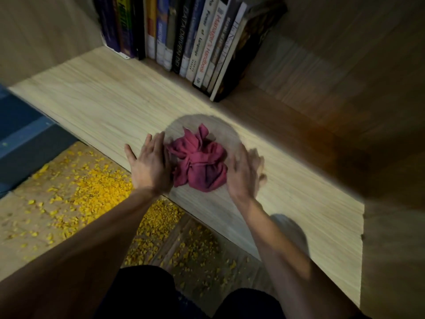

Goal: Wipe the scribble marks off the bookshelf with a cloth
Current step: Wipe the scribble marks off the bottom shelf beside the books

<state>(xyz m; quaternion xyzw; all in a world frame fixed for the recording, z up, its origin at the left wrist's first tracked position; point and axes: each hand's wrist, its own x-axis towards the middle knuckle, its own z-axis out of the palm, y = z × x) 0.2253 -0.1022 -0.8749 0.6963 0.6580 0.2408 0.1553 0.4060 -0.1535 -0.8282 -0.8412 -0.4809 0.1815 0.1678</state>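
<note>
Both my left hand (150,166) and blurred right hand (243,172) flank the bunched cloth (200,165) open-fingered, gripping nothing, so it may skid off the bookshelf (92,100) edge.

Head view: steeply down, apparently near shelf (103,100).

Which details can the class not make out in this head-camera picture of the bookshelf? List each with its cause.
Head view:
Scribble marks: none visible; the bunched cloth may cover them.
Right hand: motion blur hides its fingers.
Books: tops cut off by the upper edge; leftmost spines too dark to read.
Shelf board: its rear right part is lost in shadow.
</note>
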